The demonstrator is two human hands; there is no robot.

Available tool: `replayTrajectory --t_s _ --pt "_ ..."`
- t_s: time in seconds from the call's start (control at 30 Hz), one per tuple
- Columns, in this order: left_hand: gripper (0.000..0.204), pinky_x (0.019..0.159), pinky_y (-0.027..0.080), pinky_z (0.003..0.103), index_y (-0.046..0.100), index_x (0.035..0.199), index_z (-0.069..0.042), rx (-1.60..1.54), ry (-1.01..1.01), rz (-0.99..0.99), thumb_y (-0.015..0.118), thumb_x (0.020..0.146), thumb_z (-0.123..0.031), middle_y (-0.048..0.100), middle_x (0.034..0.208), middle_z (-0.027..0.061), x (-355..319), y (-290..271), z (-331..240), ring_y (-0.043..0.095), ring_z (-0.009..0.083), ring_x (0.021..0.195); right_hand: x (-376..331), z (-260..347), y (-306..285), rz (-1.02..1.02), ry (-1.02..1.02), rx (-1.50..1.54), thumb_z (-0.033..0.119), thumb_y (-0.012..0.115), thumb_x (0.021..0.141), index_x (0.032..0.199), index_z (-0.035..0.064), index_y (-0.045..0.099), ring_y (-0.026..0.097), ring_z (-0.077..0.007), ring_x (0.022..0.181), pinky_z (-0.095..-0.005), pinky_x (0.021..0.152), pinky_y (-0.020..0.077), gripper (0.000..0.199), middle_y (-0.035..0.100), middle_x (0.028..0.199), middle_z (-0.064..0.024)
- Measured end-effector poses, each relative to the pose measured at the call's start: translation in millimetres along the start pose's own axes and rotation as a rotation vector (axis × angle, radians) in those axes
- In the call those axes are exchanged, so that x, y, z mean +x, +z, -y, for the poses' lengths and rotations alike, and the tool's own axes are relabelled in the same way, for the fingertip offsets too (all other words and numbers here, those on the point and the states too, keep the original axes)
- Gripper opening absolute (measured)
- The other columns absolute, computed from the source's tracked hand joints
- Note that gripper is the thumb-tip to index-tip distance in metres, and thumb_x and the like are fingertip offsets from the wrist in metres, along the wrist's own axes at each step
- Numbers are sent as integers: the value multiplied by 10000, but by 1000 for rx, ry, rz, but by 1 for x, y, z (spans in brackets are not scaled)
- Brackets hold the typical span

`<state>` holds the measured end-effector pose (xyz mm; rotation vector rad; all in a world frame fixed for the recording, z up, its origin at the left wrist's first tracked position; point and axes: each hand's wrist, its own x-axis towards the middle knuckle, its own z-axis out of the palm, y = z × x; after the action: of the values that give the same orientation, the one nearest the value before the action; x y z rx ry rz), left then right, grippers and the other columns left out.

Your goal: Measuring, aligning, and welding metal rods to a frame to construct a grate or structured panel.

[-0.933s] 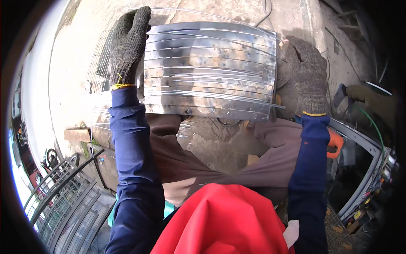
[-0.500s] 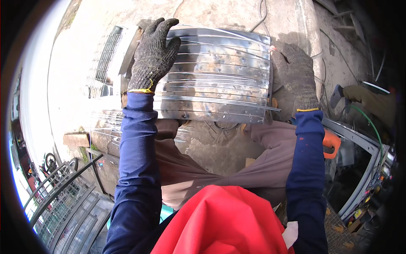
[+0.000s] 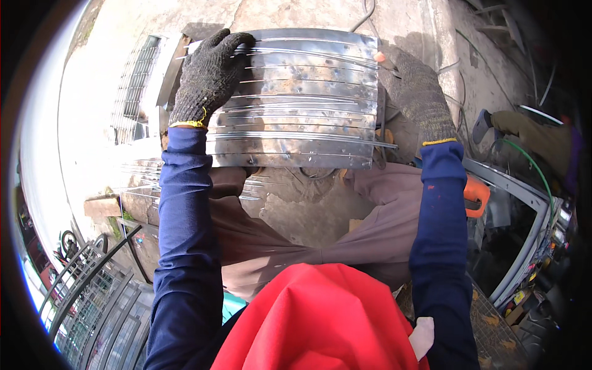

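A rectangular metal plate (image 3: 296, 161) with dark slot-like lines and heat stains lies before my knees. Thin metal rods (image 3: 320, 57) run across its far part from one hand to the other. My left hand (image 3: 209, 80), in a dark knit glove, is at the plate's far left corner, its fingers drawn together over the rods' left ends. Beyond the right edge, my right hand (image 3: 419, 95), gloved with a bare fingertip showing, pinches at the rods' right ends. More thin rods (image 3: 308, 137) lie across the plate's middle and near part.
Loose rods (image 3: 142, 179) lie on the ground to the left, near a wire grid (image 3: 132, 89) and a brick (image 3: 102, 206). An orange handle (image 3: 476, 194) sits by my right forearm, next to a grey frame (image 3: 530, 234). Another person's leg (image 3: 524, 129) shows at right.
My left hand has gone from spread fingers to fingers drawn together over the rods. The right hand stays at their right ends. The whole view has shifted slightly.
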<state>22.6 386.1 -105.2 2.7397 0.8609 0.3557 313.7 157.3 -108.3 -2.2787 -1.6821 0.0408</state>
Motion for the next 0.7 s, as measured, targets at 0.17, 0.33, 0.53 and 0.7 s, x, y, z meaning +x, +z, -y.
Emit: replayTrajectory --t_s 0.17,0.33,0.53,0.7 --pt "346 918 517 461 622 1275 -204 -78 3 60 659 931 -195 617 1267 131 -1 0 3 624 375 1109 9 -2 2 -48 -8 -74 408 538 998 1180 124 669 663 -343 1003 -481 926 504 362 705 1056 -126" --pt "278 908 515 496 686 1169 -233 -83 25 -32 664 893 -203 682 1132 90 3 1 4 663 356 1032 7 -2 3 -26 -9 -102 409 540 997 1165 125 680 657 -337 1025 -476 928 504 358 699 1071 -126" --pt "244 894 537 438 698 1146 -177 12 -15 -30 673 904 -183 675 1178 112 2 -1 7 667 342 1051 6 7 -5 -50 -26 -87 340 636 940 1150 127 691 651 -338 1039 -477 928 504 304 695 1090 -127" --pt "227 881 542 419 710 1131 -141 -35 111 -196 673 934 -248 689 1143 103 -1 -17 13 680 323 1002 4 45 -7 -65 -126 13 311 670 917 1107 119 705 652 -325 985 -466 894 506 272 693 1057 -113"
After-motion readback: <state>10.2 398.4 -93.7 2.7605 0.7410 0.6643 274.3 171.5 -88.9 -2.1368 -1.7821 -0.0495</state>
